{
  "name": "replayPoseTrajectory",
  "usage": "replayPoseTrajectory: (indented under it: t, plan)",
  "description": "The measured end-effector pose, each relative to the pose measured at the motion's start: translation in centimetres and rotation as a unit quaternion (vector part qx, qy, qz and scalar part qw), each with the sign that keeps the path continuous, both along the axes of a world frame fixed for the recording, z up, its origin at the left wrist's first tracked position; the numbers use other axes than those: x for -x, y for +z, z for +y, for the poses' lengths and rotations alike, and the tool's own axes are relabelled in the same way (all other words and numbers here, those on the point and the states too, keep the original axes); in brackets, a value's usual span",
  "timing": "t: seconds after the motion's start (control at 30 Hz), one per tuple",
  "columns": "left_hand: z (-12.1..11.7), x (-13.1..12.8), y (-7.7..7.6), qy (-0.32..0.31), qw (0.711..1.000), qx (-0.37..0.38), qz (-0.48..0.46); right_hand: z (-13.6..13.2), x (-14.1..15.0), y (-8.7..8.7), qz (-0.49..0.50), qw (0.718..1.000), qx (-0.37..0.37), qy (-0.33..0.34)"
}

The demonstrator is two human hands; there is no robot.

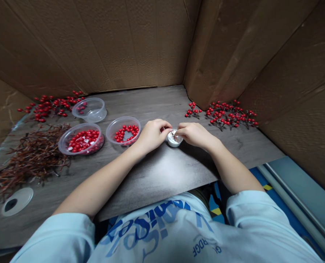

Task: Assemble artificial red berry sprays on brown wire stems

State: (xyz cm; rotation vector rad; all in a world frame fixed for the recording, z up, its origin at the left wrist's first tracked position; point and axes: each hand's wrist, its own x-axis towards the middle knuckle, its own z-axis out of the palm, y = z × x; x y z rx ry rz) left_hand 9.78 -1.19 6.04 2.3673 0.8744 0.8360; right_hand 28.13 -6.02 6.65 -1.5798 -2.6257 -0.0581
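Observation:
My left hand and my right hand meet at the middle of the table, fingers curled and pinching. Between them sits a small white round cup with a thin brown twig standing in it. My left fingertips press at the cup's upper edge, and my right fingertips close on the twig. Just left of my left hand, a transparent plastic bowl holds loose red berries. Another such bowl is heaped with red berries and some white pieces.
A third transparent bowl holds few berries. Red berry sprigs lie at the back left, and more at the back right. A heap of brown twigs and a white holed disc lie left. Cardboard walls surround the grey wood-grain table.

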Motion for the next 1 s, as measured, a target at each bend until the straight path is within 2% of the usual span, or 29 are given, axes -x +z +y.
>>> replayPoseTrajectory:
  t: [0.23,0.57,0.77,1.0]
  plan:
    - [0.1,0.1,0.2,0.007,1.0,-0.012,-0.004,0.2,-0.2,-0.3,0.011,1.0,-0.006,0.002]
    - [0.6,0.7,1.2,0.043,0.998,-0.015,-0.044,0.5,-0.6,-0.4,0.148,0.989,0.0,0.025]
    - [0.9,1.2,1.5,0.053,0.997,-0.016,-0.044,0.7,-0.5,-0.1,0.253,0.966,0.011,0.062]
    - [1.0,3.0,2.6,0.049,0.995,-0.087,0.023,0.7,0.0,-0.4,0.376,0.925,0.034,-0.032]
